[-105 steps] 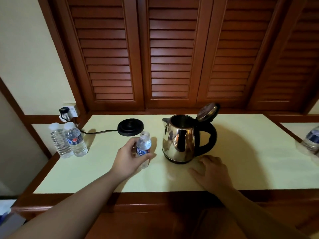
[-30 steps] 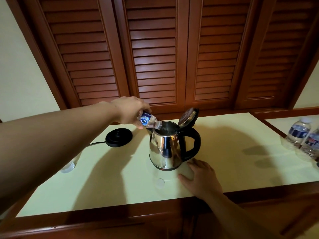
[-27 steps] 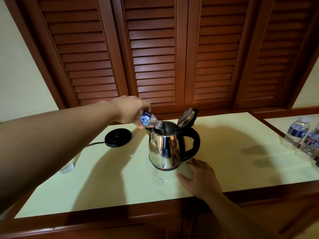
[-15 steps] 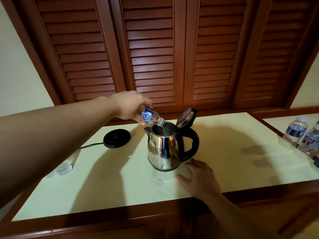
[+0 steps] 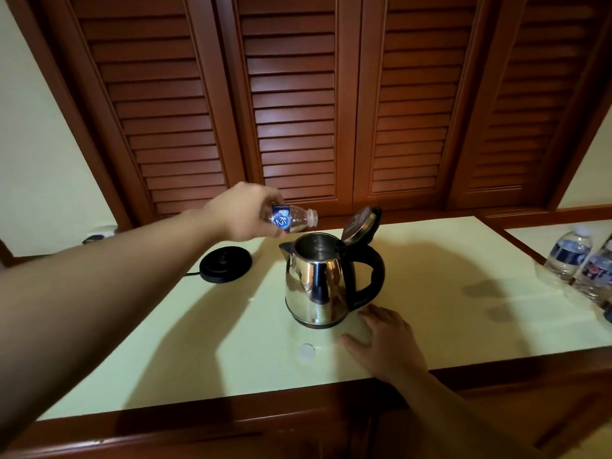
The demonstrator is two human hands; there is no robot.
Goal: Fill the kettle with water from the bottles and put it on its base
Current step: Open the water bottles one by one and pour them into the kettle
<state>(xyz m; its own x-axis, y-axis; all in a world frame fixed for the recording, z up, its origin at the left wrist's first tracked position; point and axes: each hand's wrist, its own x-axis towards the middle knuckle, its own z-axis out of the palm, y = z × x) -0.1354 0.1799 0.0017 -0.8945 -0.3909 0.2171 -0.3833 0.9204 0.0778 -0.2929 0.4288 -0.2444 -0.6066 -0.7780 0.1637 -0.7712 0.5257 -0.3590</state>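
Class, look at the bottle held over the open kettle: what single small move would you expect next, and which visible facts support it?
Probably the left hand sets the bottle down on the counter. The bottle lies nearly level above the kettle, looks almost empty, and only a thin trickle shows at its mouth. The kettle, lid up, is not yet on its base, and more bottles stand at the right.
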